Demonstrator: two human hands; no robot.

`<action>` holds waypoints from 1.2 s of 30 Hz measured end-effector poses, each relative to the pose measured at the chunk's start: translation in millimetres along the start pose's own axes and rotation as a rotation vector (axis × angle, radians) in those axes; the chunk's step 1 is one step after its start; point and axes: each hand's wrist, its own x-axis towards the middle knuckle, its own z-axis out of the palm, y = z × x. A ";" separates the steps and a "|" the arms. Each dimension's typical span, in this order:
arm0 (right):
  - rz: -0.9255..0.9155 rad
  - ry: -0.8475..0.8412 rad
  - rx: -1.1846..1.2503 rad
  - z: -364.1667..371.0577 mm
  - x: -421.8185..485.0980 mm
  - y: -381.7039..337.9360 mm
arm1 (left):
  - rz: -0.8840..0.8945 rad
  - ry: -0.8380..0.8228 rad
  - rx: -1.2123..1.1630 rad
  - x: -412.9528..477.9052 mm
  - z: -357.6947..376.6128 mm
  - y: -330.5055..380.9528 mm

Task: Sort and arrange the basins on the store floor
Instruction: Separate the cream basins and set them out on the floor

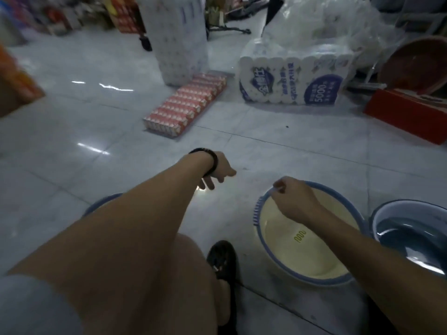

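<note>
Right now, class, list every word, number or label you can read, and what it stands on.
"5000": blue circle on the toilet-paper pack.
Other print on that pack: too blurred to read.
Green marks inside the cream basin: unreadable.
Print on the red cartons: too small to read.

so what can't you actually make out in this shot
Head view only:
1. Blue basin: cut off by the right edge.
2. Third basin: only a strip of blue rim shows; the left forearm hides the rest.
3. Green label in the cream basin: too small to read.
4. Shelf goods, top left: blurred.
</note>
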 end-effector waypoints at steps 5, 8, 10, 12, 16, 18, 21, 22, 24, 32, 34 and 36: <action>-0.263 -0.252 -0.032 38.6 -16.1 -136.5 | -0.015 0.357 -0.087 -48.6 -38.5 -132.3; -0.316 -0.447 -0.194 87.4 -18.8 -203.2 | -0.156 0.360 -0.026 -57.4 -21.4 -221.5; -0.337 -0.551 -0.329 124.3 -24.1 -235.1 | -0.257 0.352 -0.003 -53.7 -1.3 -276.4; -0.356 -0.621 -0.459 159.3 -29.6 -255.9 | -0.349 0.329 -0.043 -42.3 24.0 -322.4; -0.326 -0.699 -0.599 218.4 -28.8 -268.4 | -0.410 0.264 -0.064 -5.0 77.2 -387.9; -0.311 -0.731 -0.663 244.2 -24.2 -259.3 | -0.428 0.242 -0.046 16.0 101.9 -412.1; -0.272 -0.752 -0.677 273.4 -15.5 -230.9 | -0.455 0.197 -0.037 43.6 133.1 -433.8; -0.265 -0.757 -0.675 281.7 -11.0 -221.2 | -0.455 0.167 -0.029 50.1 140.8 -437.5; -0.248 -0.746 -0.663 296.6 -2.6 -205.8 | -0.454 0.100 0.003 57.9 153.7 -440.0; -0.264 -0.878 -0.669 314.7 -13.5 -186.7 | -0.352 0.285 0.238 66.0 177.5 -431.7; -0.242 -0.862 -0.638 311.9 -13.3 -185.7 | -0.328 0.364 0.136 70.2 167.3 -424.0; -0.209 -0.807 -0.589 304.5 -12.3 -186.5 | -0.309 0.482 -0.024 69.3 150.6 -409.4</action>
